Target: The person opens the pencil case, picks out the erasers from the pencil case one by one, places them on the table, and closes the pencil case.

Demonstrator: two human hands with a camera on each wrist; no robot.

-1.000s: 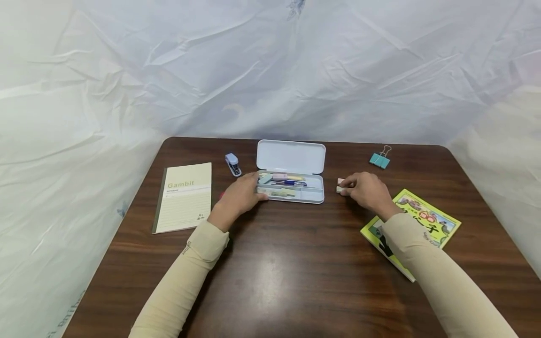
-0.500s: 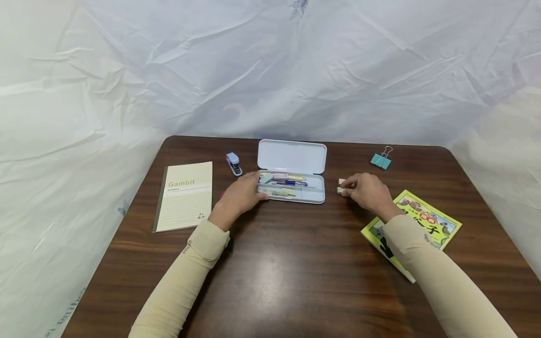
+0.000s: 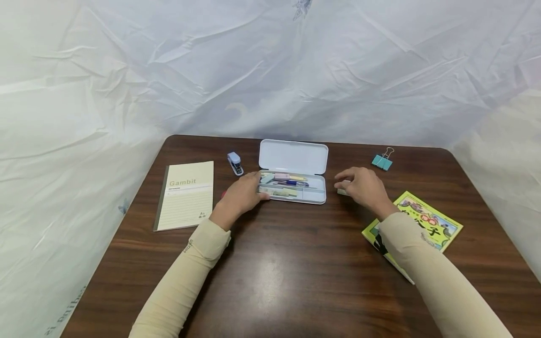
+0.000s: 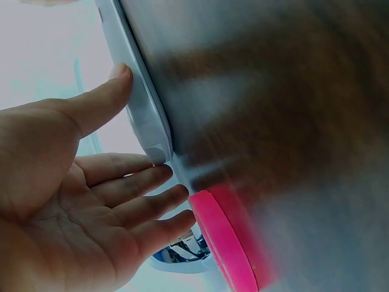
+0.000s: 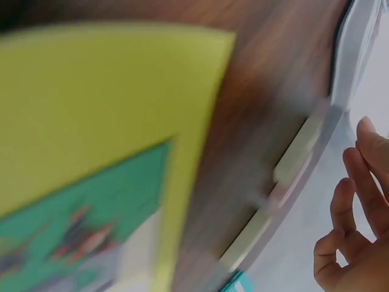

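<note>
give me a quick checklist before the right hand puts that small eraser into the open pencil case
1. Pencil case lid open: ok.
2. Left hand steadies the case's left end: ok.
3. Right hand grips the eraser: not ok; fingers hover above it, the right wrist view shows them apart from it.
4. Free room in the case's right end: ok; pens and small items fill the left and middle.
5. Path from eraser to case unobstructed: ok.
6. Eraser count under the hand: cannot tell, partly hidden.

You work on a dark wood-grain table (image 3: 296,263) with a soft sheen; the pencil case (image 3: 293,157) looks smooth matt white plastic, the Gambit notebook (image 3: 186,197) matt paper, your sleeves (image 3: 177,291) beige cloth, the backdrop (image 3: 270,70) crinkled sheeting
</note>
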